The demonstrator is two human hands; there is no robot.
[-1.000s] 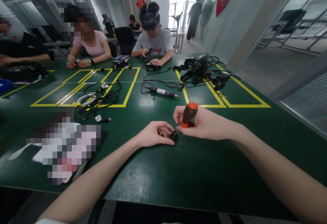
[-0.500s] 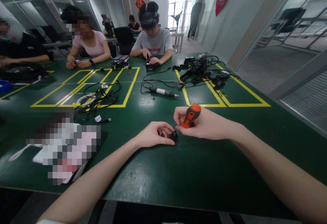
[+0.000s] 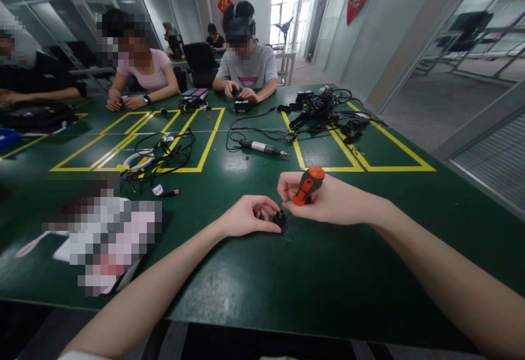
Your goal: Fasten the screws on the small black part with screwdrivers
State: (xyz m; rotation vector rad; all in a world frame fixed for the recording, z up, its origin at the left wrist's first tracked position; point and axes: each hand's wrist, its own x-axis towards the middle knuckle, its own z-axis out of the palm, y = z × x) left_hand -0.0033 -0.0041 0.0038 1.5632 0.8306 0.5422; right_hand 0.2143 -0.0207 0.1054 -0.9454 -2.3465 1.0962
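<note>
My left hand [image 3: 255,215] rests on the green table [image 3: 229,278], its fingers curled around a small black round part [image 3: 280,218]. Just right of it, my right hand [image 3: 324,201] grips a screwdriver [image 3: 309,186] with an orange and dark grey handle, held tilted with its orange end up. The screwdriver's shaft cannot be made out. The fingertips of my right hand are close to the black part, with a small gap between the two hands.
Ahead lie a silver and black electric screwdriver [image 3: 260,147], a cable bundle [image 3: 158,155] and a black cable pile [image 3: 324,108]. A blurred flat item [image 3: 127,239] sits at left. People sit across the table, one in a grey shirt [image 3: 262,64].
Both my hands hold nearly the same pose. Across the table, the hands of the person in grey have shifted slightly on a black object. A standing person in the background is no longer visible.
</note>
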